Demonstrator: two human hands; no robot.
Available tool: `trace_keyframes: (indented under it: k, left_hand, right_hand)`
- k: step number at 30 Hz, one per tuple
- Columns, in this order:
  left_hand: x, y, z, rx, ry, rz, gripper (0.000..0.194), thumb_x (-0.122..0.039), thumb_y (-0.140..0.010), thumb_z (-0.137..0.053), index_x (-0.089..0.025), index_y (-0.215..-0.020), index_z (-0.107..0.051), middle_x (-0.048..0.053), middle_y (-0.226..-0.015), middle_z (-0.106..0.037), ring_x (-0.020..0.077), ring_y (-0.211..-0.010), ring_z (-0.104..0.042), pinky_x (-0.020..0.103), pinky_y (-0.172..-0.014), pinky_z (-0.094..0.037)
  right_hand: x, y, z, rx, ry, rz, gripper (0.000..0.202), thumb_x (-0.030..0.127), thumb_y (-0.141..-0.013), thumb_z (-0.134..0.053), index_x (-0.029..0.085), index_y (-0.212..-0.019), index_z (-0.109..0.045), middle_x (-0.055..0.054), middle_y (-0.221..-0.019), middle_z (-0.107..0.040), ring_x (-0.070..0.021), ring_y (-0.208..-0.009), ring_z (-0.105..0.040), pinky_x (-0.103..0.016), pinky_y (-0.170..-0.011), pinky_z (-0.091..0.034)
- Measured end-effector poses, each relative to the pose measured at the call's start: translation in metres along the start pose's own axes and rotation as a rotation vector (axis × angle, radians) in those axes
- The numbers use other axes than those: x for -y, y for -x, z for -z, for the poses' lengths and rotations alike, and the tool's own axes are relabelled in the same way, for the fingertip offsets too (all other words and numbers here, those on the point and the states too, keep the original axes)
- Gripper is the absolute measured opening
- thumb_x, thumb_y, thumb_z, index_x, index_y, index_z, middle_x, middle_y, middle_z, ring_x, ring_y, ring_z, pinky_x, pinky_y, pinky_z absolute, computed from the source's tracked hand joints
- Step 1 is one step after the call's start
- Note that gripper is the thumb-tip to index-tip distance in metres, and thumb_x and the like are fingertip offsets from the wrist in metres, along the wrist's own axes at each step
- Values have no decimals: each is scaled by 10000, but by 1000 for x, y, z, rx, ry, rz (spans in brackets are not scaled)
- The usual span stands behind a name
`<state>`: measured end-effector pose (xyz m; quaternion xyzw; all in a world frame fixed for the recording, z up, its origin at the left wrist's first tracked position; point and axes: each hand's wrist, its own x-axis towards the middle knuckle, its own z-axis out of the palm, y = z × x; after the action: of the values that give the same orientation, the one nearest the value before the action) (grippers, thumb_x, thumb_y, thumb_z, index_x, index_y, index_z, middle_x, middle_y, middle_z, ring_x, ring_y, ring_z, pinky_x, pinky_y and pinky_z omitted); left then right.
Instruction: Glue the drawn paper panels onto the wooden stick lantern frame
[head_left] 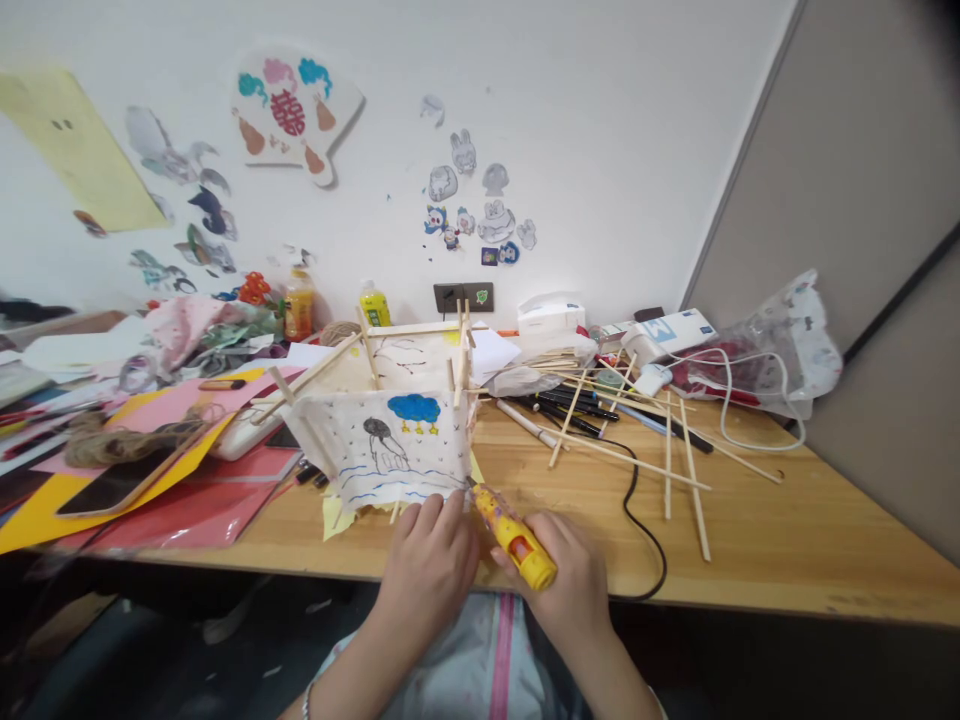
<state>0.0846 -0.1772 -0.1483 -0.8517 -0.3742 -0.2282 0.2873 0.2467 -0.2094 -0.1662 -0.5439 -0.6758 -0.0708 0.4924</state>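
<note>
"Where is the drawn cloth panel (431, 450)?"

"Mid-dial, on the near side of a stick frame (369, 350), showing a blue cloud and wavy lines."

"And the hands?"

"The left hand (431, 550) is at six o'clock, fingers bent at the panel's lower edge; whether they pinch it, I can't tell. At four, the right hand (568, 565) is wrapped around a yellow glue gun (510, 530), nozzle close to the panel's nearest four-o'clock corner."

"Any writing?"

"A red double-happiness character, 囍, on the fan-shaped cutout (262, 105) at eleven, up on the wall. Between two and three, a white box (686, 325) carries what looks like an M; the smaller print is unreadable."

"The green-labelled bottle (375, 304)?"

"Near twelve, behind the frame. Its lettering is too small."

"And three o'clock?"

"Loose wooden sticks (697, 485)."
</note>
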Motion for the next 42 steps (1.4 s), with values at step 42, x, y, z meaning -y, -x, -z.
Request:
trace_keyframes:
  k: [42]
  left_hand:
    - [14, -18, 13, -128, -69, 15, 103, -217, -848, -545, -157, -896, -612, 71, -846, -636, 232, -775, -524, 354, -695, -348]
  right_hand:
    - [-8, -4, 22, -10, -148, -233, 346, 494, -859, -515, 211, -659, -518, 15, -567, -570, -138, -515, -557, -221, -481, -369]
